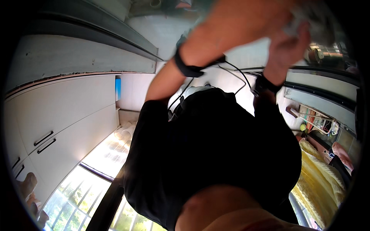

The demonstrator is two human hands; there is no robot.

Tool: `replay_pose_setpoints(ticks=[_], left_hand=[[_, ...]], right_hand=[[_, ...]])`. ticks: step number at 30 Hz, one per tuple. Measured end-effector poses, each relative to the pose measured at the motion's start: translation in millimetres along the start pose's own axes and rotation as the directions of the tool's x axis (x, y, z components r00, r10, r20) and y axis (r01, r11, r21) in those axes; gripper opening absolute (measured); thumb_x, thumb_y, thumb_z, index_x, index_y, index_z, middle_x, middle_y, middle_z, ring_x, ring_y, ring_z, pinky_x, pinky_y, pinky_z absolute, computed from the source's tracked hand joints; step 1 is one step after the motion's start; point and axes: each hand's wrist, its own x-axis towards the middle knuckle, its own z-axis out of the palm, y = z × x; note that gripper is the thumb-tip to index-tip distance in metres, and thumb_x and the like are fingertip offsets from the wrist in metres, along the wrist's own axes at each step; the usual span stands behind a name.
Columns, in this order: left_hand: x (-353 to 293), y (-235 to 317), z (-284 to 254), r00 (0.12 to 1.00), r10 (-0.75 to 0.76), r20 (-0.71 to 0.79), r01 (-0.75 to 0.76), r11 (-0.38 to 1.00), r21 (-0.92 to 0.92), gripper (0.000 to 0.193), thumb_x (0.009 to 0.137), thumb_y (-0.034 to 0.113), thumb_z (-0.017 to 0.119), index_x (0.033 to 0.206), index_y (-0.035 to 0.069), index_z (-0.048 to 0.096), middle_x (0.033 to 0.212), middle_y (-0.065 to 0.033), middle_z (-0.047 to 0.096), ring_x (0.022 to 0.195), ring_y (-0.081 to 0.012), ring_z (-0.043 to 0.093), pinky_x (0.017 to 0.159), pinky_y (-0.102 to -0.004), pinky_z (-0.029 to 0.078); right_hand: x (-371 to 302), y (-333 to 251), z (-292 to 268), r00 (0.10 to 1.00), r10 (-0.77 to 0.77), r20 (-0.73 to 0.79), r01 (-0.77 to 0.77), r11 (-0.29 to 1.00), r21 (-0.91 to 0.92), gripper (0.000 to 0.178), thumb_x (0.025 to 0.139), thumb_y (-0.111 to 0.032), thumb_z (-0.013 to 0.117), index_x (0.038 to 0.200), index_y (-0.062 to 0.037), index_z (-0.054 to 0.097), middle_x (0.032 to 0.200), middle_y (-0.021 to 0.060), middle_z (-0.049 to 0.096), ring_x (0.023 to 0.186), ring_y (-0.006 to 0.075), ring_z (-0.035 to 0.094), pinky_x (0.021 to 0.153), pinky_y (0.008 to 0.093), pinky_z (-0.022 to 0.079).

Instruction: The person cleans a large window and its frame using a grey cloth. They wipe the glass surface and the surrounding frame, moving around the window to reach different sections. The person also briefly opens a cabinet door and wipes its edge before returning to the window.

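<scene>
Both my arms reach up toward the upper right, where a pale grey crumpled cloth (314,25) shows, blurred by motion. My right hand (289,46) is closed against the cloth, thumb side showing, with a black band (267,84) round its wrist. Across the top stretches my left forearm, also with a black wristband (186,65). My left hand (266,15) is smeared close to the cloth, and its fingers cannot be made out. Behind the hands lies a glass pane (246,52), which the cloth appears to be up against.
Dark window frame rails (323,75) run on both sides. White cabinets (58,115) with black handles stand at left. A yellow towel (318,181) hangs at lower right, near a rack (316,119) of small items. Black cables (241,73) loop near my body. A barred window (77,200) is at lower left.
</scene>
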Motion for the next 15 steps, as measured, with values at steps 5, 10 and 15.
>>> replay_pose_setpoints(ticks=[5, 10, 15], left_hand=[[-82.3, 17.8, 162.2, 0.998, 0.053, 0.026, -0.052, 0.998, -0.024, 0.043, 0.079, 0.016, 0.07, 0.121, 0.024, 0.067, 0.135, 0.0028, 0.063, 0.111, -0.0203, 0.065, 0.086, -0.0319, 0.057], [-119.6, 27.0, 184.4, 0.986, 0.079, 0.146, -0.057, 0.988, -0.146, 0.042, 0.08, 0.013, 0.07, 0.121, 0.018, 0.063, 0.139, -0.0014, 0.06, 0.117, -0.0229, 0.063, 0.093, -0.0344, 0.055], [-113.8, 9.0, 103.5, 0.996, -0.01, 0.087, 0.02, 0.993, -0.119, 0.038, 0.08, 0.013, 0.071, 0.117, 0.016, 0.066, 0.137, -0.005, 0.061, 0.121, -0.0257, 0.062, 0.095, -0.0374, 0.054]], right_hand=[[-28.6, -62.3, -81.5, 0.921, -0.349, -0.174, 0.086, 0.617, -0.782, 0.047, 0.104, -0.031, 0.048, 0.136, 0.0026, 0.054, 0.136, 0.0189, 0.056, 0.115, 0.0247, 0.059, 0.094, 0.0402, 0.052], [-53.6, -48.9, -151.2, 0.927, -0.258, -0.272, 0.028, 0.771, -0.637, 0.05, 0.106, -0.027, 0.05, 0.148, -0.0002, 0.041, 0.142, 0.0141, 0.053, 0.12, 0.0245, 0.058, 0.099, 0.0376, 0.05], [-60.9, -21.1, -56.8, 0.941, -0.338, -0.016, 0.156, 0.475, -0.866, 0.048, 0.099, -0.015, 0.063, 0.141, 0.004, 0.048, 0.135, 0.0145, 0.06, 0.114, 0.0238, 0.063, 0.096, 0.034, 0.051]])
